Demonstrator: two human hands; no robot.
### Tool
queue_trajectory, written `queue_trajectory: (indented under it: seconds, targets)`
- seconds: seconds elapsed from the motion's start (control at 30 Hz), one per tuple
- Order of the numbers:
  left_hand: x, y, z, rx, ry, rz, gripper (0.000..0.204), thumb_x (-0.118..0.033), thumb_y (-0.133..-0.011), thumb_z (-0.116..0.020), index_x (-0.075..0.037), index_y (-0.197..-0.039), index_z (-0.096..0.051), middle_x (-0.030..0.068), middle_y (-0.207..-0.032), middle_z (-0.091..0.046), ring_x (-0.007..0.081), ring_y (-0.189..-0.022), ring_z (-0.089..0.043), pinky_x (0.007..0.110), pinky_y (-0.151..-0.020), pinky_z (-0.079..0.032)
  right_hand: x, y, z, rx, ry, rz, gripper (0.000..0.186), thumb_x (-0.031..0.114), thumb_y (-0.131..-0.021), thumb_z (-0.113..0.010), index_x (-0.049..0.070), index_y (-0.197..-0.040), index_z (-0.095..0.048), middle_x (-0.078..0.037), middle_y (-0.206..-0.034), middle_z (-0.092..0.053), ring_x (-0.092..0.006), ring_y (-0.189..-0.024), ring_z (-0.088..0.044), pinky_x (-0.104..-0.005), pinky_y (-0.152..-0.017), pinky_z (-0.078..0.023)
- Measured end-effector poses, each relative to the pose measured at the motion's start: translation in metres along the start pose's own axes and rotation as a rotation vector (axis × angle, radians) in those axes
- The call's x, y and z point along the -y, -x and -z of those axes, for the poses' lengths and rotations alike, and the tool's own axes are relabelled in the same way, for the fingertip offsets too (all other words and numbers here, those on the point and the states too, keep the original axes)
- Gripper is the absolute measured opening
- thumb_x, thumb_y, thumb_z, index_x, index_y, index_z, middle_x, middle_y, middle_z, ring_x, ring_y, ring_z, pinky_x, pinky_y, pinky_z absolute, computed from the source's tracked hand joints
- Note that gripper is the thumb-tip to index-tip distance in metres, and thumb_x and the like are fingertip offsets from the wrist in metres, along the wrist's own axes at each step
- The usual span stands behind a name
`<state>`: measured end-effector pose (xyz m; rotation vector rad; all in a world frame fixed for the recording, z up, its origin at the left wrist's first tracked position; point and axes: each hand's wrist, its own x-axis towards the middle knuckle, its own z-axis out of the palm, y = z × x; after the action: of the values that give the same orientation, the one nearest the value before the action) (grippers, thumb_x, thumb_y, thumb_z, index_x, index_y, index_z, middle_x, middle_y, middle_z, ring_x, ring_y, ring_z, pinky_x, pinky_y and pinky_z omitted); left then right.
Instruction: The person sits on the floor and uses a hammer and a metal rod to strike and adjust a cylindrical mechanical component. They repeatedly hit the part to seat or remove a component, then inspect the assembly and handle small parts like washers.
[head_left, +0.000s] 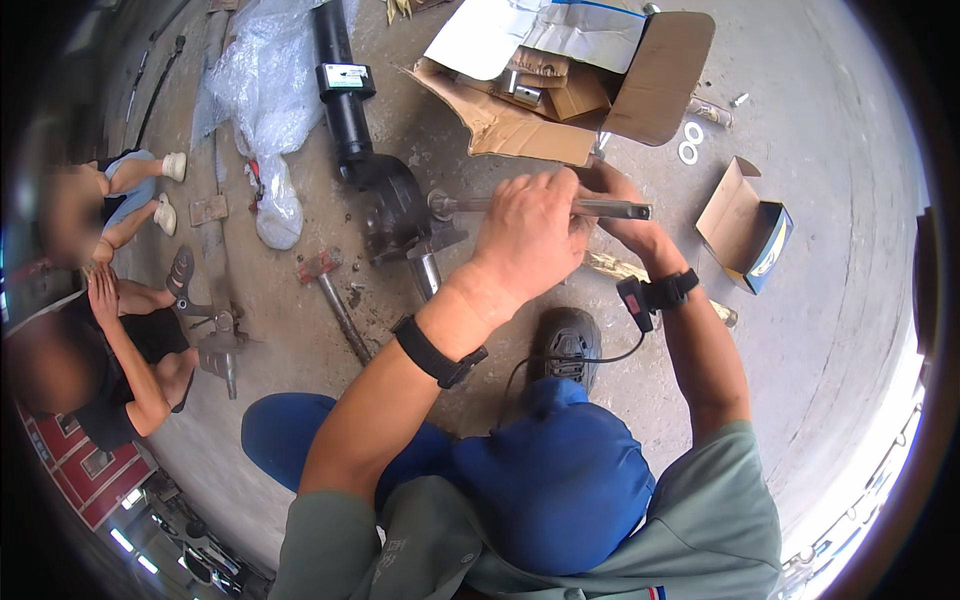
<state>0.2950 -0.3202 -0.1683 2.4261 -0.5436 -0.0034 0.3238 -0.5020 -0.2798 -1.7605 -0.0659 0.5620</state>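
While the left hand closes its fingers round a steel bar at the centre of the frame, probably to keep it level, the bar's left end appears to meet a black joint housing left of centre. The right hand sits just beyond the bar, perhaps to steady it; its fingers are partly hidden, so whether they pinch anything I cannot tell. The housing and its black shaft lie on the concrete floor, which likely bears their weight and leaves the hands free. A carton holding metal cylinders stands open at the top, presumably for easy reach
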Motion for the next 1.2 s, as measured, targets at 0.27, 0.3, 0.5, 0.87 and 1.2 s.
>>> queue_trajectory:
  seconds: [0.27, 0.3, 0.5, 0.87, 1.2]
  targets:
    - [-0.003, -0.006, -0.007, -0.036, -0.056, 0.084, 0.024, -0.015, -0.084, -0.072, -0.003, -0.088, -0.051, 0.0159, -0.082, -0.062, 0.0399, -0.084, -0.061, 0.05, -0.077, -0.046, 0.024, -0.121, -0.001, -0.141, -0.293, -0.046, 0.045, 0.03, -0.101, -0.057, -0.002, -0.132, -0.059, -0.014, -0.126, -0.064, -0.0241, -0.12, -0.06, -0.0374, -0.099, -0.051]
    - [-0.002, -0.005, -0.009, -0.052, -0.038, 0.105, 0.024, -0.015, -0.084, -0.072, -0.003, -0.088, -0.051, 0.0162, -0.083, -0.062, 0.0403, -0.085, -0.062, 0.051, -0.077, -0.046, 0.037, -0.126, -0.001, -0.133, -0.227, 0.006, 0.047, 0.032, -0.102, -0.057, -0.001, -0.134, -0.058, -0.013, -0.127, -0.063, -0.0242, -0.121, -0.06, -0.0378, -0.098, -0.051]
    - [0.004, -0.01, -0.023, -0.111, 0.006, 0.149, 0.024, -0.014, -0.083, -0.072, -0.003, -0.091, -0.053, 0.0181, -0.087, -0.064, 0.0409, -0.086, -0.063, 0.051, -0.079, -0.047, 0.003, -0.05, 0.036, -0.112, -0.056, -0.027, 0.047, 0.024, -0.098, -0.064, -0.003, -0.135, -0.055, -0.013, -0.124, -0.065, -0.0228, -0.114, -0.064, -0.0357, -0.094, -0.052]
    - [0.036, -0.021, -0.043, -0.099, -0.224, 0.314, 0.024, -0.019, -0.084, -0.072, -0.001, -0.092, -0.058, 0.0214, -0.086, -0.067, 0.0421, -0.084, -0.065, 0.051, -0.079, -0.05, -0.06, 0.122, -0.016, 0.054, 0.983, -0.196, 0.049, 0.017, -0.079, -0.073, 0.002, -0.121, -0.053, -0.023, -0.114, -0.064, -0.0404, -0.106, -0.062, -0.0464, -0.087, -0.052]
    - [0.041, -0.025, -0.031, -0.071, -0.274, 0.395, 0.022, -0.023, -0.089, -0.068, -0.002, -0.088, -0.063, 0.023, -0.082, -0.069, 0.0438, -0.079, -0.068, 0.051, -0.072, -0.054, 0.014, 0.135, 0.037, -0.222, -0.154, -0.296, 0.047, 0.025, -0.096, -0.07, -0.001, -0.128, -0.048, -0.003, -0.077, -0.056, -0.0111, -0.058, -0.057, -0.0284, -0.051, -0.048]
